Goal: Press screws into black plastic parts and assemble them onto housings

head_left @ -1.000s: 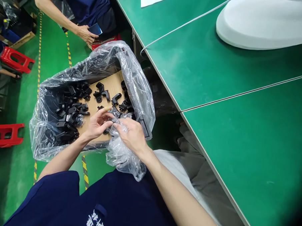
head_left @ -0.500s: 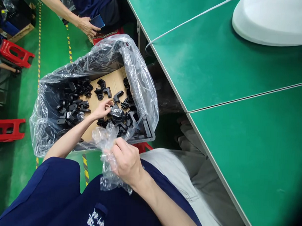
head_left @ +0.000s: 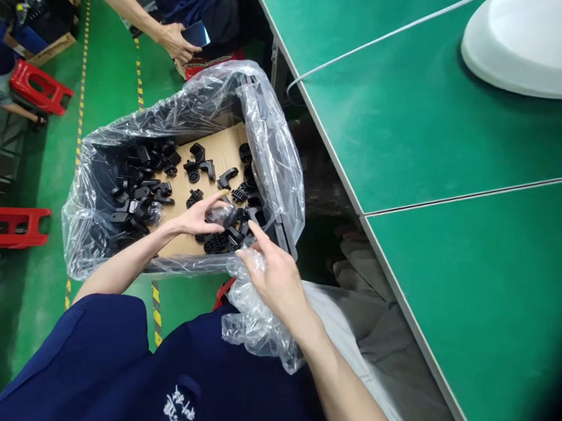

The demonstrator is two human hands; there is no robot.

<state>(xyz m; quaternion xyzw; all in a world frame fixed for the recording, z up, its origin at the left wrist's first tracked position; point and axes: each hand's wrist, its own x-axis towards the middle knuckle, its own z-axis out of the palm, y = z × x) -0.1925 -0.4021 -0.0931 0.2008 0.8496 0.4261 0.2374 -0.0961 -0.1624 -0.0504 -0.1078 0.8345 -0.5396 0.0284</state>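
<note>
My left hand (head_left: 199, 217) reaches into the lined bin, thumb and fingers around a black plastic part in clear wrap (head_left: 222, 215). Just over the bin's near right corner is my right hand (head_left: 278, 277), its index finger and thumb stretched toward the parts. Crumpled clear plastic bags (head_left: 257, 324) are gripped under its other fingers and hang down in front of my shirt. Loose black plastic parts (head_left: 137, 195) with ribbed, curved ends lie in heaps at the bin's left and right. A cardboard sheet (head_left: 179, 200) shows beneath them.
A clear plastic liner (head_left: 279, 148) drapes over the bin's rim. To the right stands a green-topped table (head_left: 405, 141) with a white rounded object (head_left: 525, 53) and a white cable (head_left: 386, 38). Beyond the bin, a co-worker's hand (head_left: 179, 43) holds a dark flat object. Red stools (head_left: 14, 239) stand left.
My right hand has moved right and forward with the plastic bags, its index finger and thumb now extended. My left hand has shifted slightly right, with its thumb and fingers wider around the wrapped part.
</note>
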